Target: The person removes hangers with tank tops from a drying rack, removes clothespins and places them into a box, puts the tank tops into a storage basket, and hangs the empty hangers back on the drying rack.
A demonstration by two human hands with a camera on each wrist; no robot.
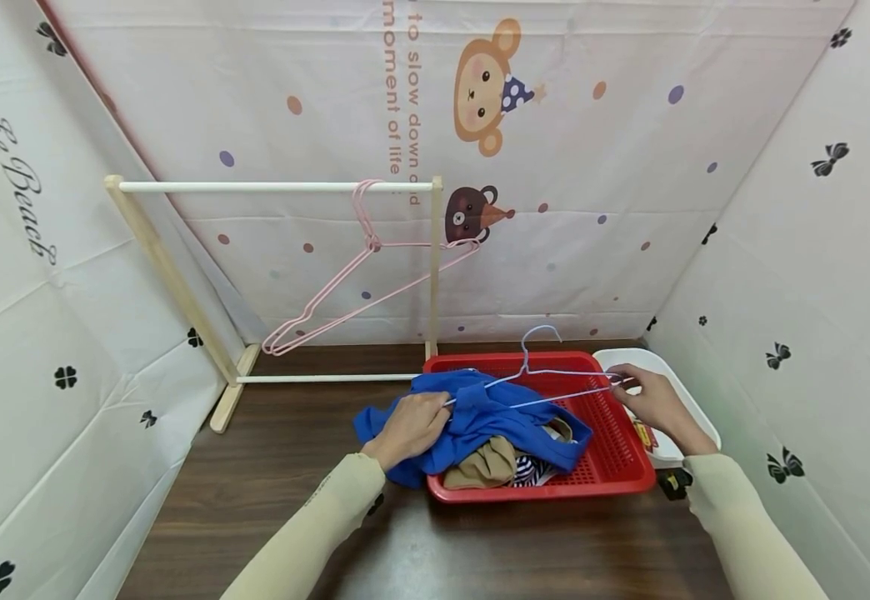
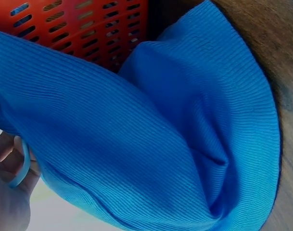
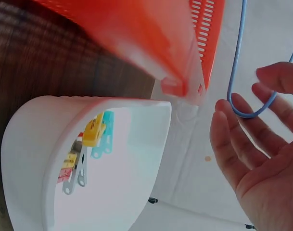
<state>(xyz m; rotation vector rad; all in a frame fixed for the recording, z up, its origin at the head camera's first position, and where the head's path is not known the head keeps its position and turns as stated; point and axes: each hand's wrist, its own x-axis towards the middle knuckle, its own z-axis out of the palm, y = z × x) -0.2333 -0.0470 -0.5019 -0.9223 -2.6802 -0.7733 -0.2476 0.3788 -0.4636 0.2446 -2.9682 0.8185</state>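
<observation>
A light-blue clothes hanger (image 1: 527, 368) spans between my two hands, its hook pointing up. My left hand (image 1: 414, 427) grips the hanger's left end together with a blue ribbed garment (image 1: 472, 417). In the left wrist view, the hanger's rounded end (image 2: 25, 166) shows among the fingers, beside the blue cloth (image 2: 112, 120). At the other end, my right hand (image 1: 652, 404) holds the hanger's right corner (image 3: 246, 114) between thumb and fingers. The garment covers part of the hanger's left arm and drapes over the left side of a red basket (image 1: 622, 442).
Brown cloth (image 1: 483, 465) and striped fabric (image 1: 531, 471) lie in the basket. Pink hangers (image 1: 322, 296) hang on a rack (image 1: 277, 187) at the back left. A white tray (image 3: 31, 154) with colored clothespins (image 3: 92, 131) stands right of the basket; a small black object (image 1: 673, 483) lies nearby.
</observation>
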